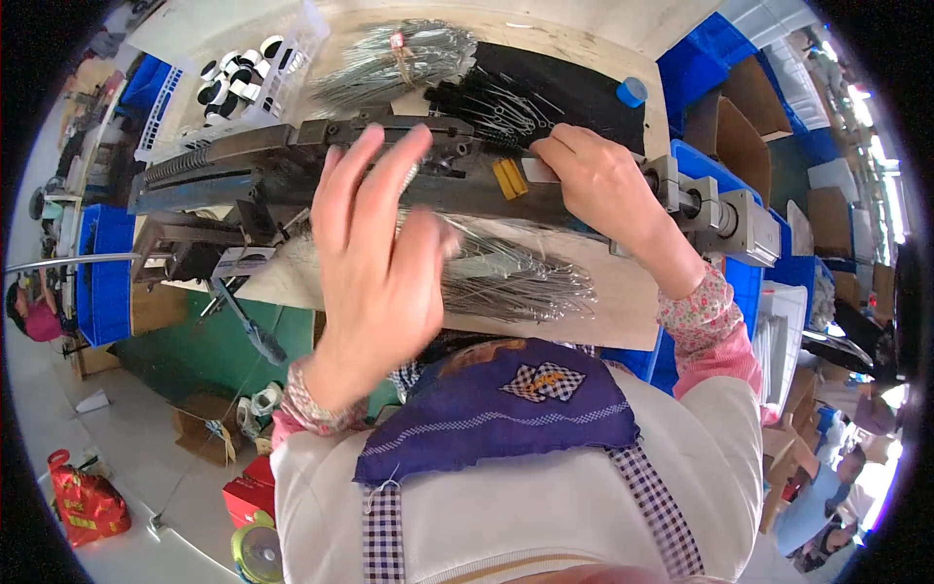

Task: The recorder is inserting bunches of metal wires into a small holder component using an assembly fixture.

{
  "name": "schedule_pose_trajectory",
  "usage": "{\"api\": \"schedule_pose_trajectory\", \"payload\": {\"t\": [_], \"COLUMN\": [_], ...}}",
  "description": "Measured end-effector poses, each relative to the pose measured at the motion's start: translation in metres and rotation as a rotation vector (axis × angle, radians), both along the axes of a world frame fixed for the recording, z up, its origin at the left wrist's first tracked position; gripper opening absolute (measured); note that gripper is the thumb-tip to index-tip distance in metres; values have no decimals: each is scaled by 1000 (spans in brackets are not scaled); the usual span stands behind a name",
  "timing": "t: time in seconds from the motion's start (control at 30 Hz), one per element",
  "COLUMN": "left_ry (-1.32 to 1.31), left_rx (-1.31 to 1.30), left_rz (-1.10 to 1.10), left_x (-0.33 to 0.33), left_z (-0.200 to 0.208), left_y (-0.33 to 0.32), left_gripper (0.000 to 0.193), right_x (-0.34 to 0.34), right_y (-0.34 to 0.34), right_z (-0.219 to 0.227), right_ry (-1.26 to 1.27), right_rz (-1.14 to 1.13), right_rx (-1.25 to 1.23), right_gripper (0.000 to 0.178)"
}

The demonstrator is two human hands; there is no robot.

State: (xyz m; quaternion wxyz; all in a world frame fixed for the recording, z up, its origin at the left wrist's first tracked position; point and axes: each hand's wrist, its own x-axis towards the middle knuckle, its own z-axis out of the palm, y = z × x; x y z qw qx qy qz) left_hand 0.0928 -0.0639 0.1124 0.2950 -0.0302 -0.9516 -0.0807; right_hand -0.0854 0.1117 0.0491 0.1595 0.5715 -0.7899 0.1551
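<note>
Spreading the left hand [379, 258], fingers apart and slightly blurred, over the dark metal machine [467, 197] spanning the upper middle of the frame. Bunching the fingers of the right hand [608, 183] together at the right part of that machine, next to a small white piece [538, 170] and near a yellow block [509, 179]; leaving unclear any grip on an object. Facing a sheaf of thin wire rods [525, 280] on the pale wooden counter [628, 310], just below the machine at centre. Having, along the top of the frame, a tied wire bundle [399, 58], looped wires on a black cloth [574, 78], and a blue cap [631, 92] at upper right. Viewing a white basket [161, 115] of black and white rolls [233, 83] at upper left. Wearing a purple apron [486, 419] at bottom centre.
</note>
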Motion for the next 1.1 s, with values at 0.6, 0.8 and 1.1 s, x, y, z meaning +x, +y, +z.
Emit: {"api": "schedule_pose_trajectory", "payload": {"t": [0.6,0.8,1.1], "left_ry": [-508,-581,-283], "left_rx": [793,526,-27], "left_rz": [118,-312,-47], "left_x": [54,-97,-93], "left_z": [-100,-83,-60], "left_y": [-57,39,2], "left_gripper": [14,32,14], "right_x": [-47,-28,-28], "right_y": [38,38,-8], "right_z": [28,47,2], "right_ry": [-2,-494,-93], "right_rz": [29,-115,304], "right_rx": [-69,-159,-111], "right_gripper": [21,16,11]}}
